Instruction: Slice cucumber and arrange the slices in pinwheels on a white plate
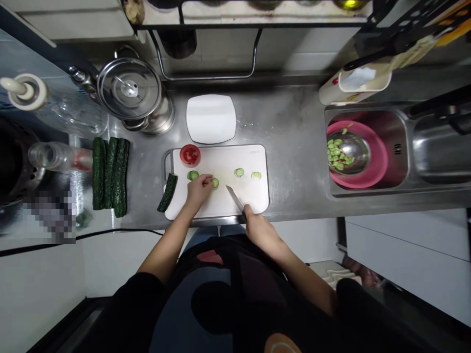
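My right hand [259,228] is wrapped round the dark handle of a knife [234,197], whose blade points up and left over the white cutting board [221,208]. The fingertips of my left hand [198,192] are pinched together on a round cucumber slice [215,183]. Just behind that hand lie a few green cucumber slices [192,175]. Two more small groups of pieces, a slice stack [239,172] and a pale slice [256,175], rest on the right half. A cut cucumber piece [170,192] leans across the board's left edge. Near the back left corner stands a small red bowl [190,155].
Several whole cucumbers [110,176] lie at the left, below a lidded steel pot [134,93]. A white plate [211,119] sits behind the board. In the sink, a pink basin [380,154] holds a metal bowl [362,152] with green slices. A utensil holder [334,90] stands behind.
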Tool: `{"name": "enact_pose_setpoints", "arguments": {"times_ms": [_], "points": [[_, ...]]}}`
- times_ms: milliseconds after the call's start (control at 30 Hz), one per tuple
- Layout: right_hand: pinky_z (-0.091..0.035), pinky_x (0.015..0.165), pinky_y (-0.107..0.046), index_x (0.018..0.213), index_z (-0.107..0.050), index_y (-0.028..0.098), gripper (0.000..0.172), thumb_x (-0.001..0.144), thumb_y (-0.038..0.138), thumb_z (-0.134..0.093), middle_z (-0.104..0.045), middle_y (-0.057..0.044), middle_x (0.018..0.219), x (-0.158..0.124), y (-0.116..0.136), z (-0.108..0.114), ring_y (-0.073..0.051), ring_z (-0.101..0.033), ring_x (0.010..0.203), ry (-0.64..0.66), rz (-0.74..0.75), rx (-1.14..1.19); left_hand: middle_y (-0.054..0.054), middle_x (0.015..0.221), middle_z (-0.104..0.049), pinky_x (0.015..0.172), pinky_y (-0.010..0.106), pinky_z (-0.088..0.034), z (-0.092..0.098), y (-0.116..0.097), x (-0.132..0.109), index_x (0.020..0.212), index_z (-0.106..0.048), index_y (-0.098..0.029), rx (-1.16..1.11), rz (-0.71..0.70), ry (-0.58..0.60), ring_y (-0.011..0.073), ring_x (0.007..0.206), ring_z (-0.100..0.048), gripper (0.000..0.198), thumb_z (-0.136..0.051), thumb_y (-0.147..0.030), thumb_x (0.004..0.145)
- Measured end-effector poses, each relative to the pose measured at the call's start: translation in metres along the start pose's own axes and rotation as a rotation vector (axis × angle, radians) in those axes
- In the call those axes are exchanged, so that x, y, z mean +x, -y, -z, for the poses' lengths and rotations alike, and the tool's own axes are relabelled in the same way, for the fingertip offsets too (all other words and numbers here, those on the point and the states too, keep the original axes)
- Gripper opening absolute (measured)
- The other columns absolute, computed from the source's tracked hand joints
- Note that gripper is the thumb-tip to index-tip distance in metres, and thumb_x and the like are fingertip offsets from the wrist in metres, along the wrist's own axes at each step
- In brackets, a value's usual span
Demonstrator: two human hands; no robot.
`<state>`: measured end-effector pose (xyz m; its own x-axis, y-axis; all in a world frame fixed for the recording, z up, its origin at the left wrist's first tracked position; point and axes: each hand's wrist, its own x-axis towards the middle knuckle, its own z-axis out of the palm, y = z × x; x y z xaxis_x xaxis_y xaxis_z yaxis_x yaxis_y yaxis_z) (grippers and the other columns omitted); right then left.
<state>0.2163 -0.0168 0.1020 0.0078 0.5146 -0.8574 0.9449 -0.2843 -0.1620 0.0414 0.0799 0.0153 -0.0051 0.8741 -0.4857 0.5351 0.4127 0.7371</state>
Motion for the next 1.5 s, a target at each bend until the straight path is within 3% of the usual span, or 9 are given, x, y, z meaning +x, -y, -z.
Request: {"name": "enact_pose_setpoints", "arguments": {"times_ms": [233, 433, 667, 833, 967, 1100, 1267, 1500], "points": [[-0.039, 0.062, -0.027, 0.126, -0.04, 0.018, 0.049, 0.08, 0.002, -0.038, -0.068, -0.01, 0.089, 0.002, 0.004, 0.002, -0.025, -0.067, 0.086, -0.002, 0.017, -0.012, -0.006, 0.057, -0.061, 0.062, 0.023, -0.049, -0.01, 0.005, -0.008, 0.077, -0.062, -0.021, -0.163, 0.188, -0.02, 0.0134, 0.06, -0.065, 0.009, -0.059, -0.015, 0.072], [-0.041, 0.065, -0.028, 0.123, -0.042, 0.018, 0.046, 0.08, 0.003, -0.038, -0.068, -0.011, 0.09, 0.004, 0.003, 0.001, -0.025, -0.066, 0.087, -0.011, 0.027, -0.016, -0.004, 0.047, -0.058, 0.067, 0.027, -0.05, -0.007, 0.005, -0.01, 0.058, -0.057, -0.021, 0.084, 0.156, -0.023, 0.016, 0.059, -0.065, 0.014, -0.061, -0.016, 0.071], [-0.044, 0.07, -0.031, 0.125, -0.041, 0.017, 0.046, 0.082, 0.004, -0.037, -0.068, -0.014, 0.094, 0.004, 0.007, 0.004, -0.027, -0.066, 0.092, 0.0, 0.02, -0.005, -0.003, 0.062, -0.066, 0.061, 0.024, -0.051, -0.016, 0.01, -0.006, 0.078, -0.059, -0.02, -0.242, 0.229, -0.019, 0.0129, 0.059, -0.066, 0.008, -0.056, -0.013, 0.075], [-0.046, 0.071, -0.03, 0.131, -0.038, 0.017, 0.05, 0.082, 0.004, -0.038, -0.068, -0.013, 0.094, 0.004, 0.014, 0.006, -0.027, -0.067, 0.093, -0.001, 0.024, -0.012, -0.002, 0.066, -0.065, 0.066, 0.025, -0.051, -0.019, 0.015, -0.008, 0.081, -0.057, -0.019, -0.058, 0.1, -0.078, 0.0134, 0.063, -0.065, 0.005, -0.057, -0.015, 0.078], [-0.046, 0.072, -0.03, 0.129, -0.04, 0.017, 0.05, 0.081, 0.001, -0.04, -0.068, -0.013, 0.095, 0.005, 0.023, 0.003, -0.027, -0.067, 0.095, -0.024, 0.052, -0.041, 0.002, 0.076, -0.066, 0.074, 0.029, -0.05, -0.014, 0.024, -0.015, 0.077, -0.059, -0.02, 0.23, -0.164, -0.109, 0.0162, 0.074, -0.063, 0.004, -0.06, -0.018, 0.08], [-0.047, 0.074, -0.028, 0.129, -0.04, 0.017, 0.049, 0.084, -0.002, -0.035, -0.069, -0.013, 0.097, 0.008, 0.031, 0.001, -0.024, -0.067, 0.097, -0.041, 0.065, -0.081, 0.005, 0.091, -0.067, 0.081, 0.03, -0.051, -0.016, 0.037, -0.022, 0.089, -0.064, -0.02, 0.311, -0.364, -0.108, 0.0178, 0.087, -0.063, 0.009, -0.059, -0.016, 0.082], [-0.047, 0.074, -0.029, 0.126, -0.043, 0.016, 0.044, 0.087, -0.002, -0.03, -0.07, -0.015, 0.098, 0.01, 0.034, 0.0, -0.024, -0.067, 0.098, -0.048, 0.066, -0.098, 0.007, 0.101, -0.068, 0.092, 0.035, -0.049, -0.025, 0.049, -0.024, 0.097, -0.068, -0.021, 0.35, -0.451, -0.12, 0.0198, 0.097, -0.062, 0.017, -0.057, -0.015, 0.086], [-0.046, 0.076, -0.028, 0.129, -0.042, 0.017, 0.046, 0.087, -0.001, -0.031, -0.07, -0.014, 0.101, 0.012, 0.035, 0.001, -0.024, -0.067, 0.1, -0.031, 0.064, -0.1, 0.007, 0.1, -0.069, 0.092, 0.036, -0.049, -0.027, 0.052, -0.021, 0.098, -0.07, -0.021, 0.37, -0.491, -0.126, 0.0195, 0.094, -0.062, 0.018, -0.055, -0.019, 0.088]]}}
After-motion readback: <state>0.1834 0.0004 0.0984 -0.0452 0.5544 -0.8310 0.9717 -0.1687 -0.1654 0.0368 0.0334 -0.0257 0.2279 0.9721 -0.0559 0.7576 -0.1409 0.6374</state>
